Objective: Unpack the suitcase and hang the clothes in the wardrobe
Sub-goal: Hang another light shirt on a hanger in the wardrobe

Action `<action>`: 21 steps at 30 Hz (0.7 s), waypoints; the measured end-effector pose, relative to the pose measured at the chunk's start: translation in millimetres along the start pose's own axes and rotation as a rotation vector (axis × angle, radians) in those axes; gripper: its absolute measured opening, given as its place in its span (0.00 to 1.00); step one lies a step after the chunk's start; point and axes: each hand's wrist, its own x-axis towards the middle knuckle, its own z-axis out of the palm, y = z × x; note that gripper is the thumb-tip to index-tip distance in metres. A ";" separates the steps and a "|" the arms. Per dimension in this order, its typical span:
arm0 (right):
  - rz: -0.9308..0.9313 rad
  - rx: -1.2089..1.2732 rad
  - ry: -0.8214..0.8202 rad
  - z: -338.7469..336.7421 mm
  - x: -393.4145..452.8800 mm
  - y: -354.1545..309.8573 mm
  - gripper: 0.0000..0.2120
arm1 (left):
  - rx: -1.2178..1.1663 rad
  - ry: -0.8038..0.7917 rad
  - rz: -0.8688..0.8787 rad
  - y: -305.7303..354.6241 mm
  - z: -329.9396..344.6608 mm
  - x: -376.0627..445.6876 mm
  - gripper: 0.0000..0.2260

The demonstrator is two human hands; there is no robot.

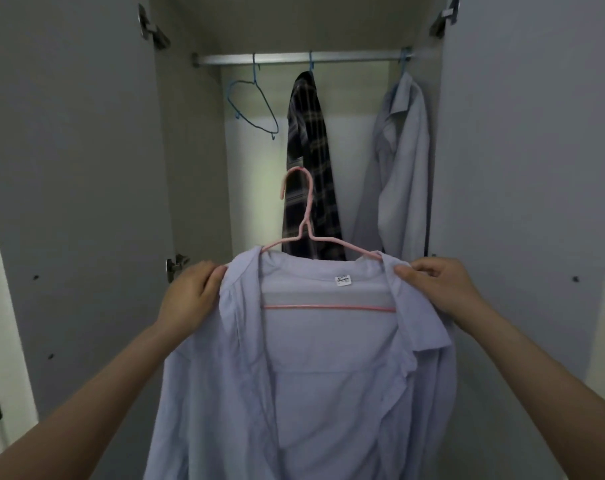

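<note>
A home bedroom closet: beyond the fingers [211,275] stands an open wardrobe [502,168], its rail [294,59] carrying a bare hanger [252,102], a plaid shirt [309,161] and a pale shirt [401,161].

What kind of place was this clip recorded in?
Most likely a bedroom or dressing area at home, right in front of an open wardrobe: a metal rail carries a plaid shirt and an empty blue hanger, and both hands hold a pale shirt on a pink hanger.
</note>
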 end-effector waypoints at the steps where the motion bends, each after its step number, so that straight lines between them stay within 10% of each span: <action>1: 0.016 -0.014 0.003 -3.7 0.5 0.6 0.11 | -0.009 -0.006 -0.008 2.9 4.7 1.6 0.21; 21: 0.383 -0.053 0.249 -69.6 43.0 -25.8 0.16 | -0.060 -0.129 0.018 126.4 100.0 23.7 0.18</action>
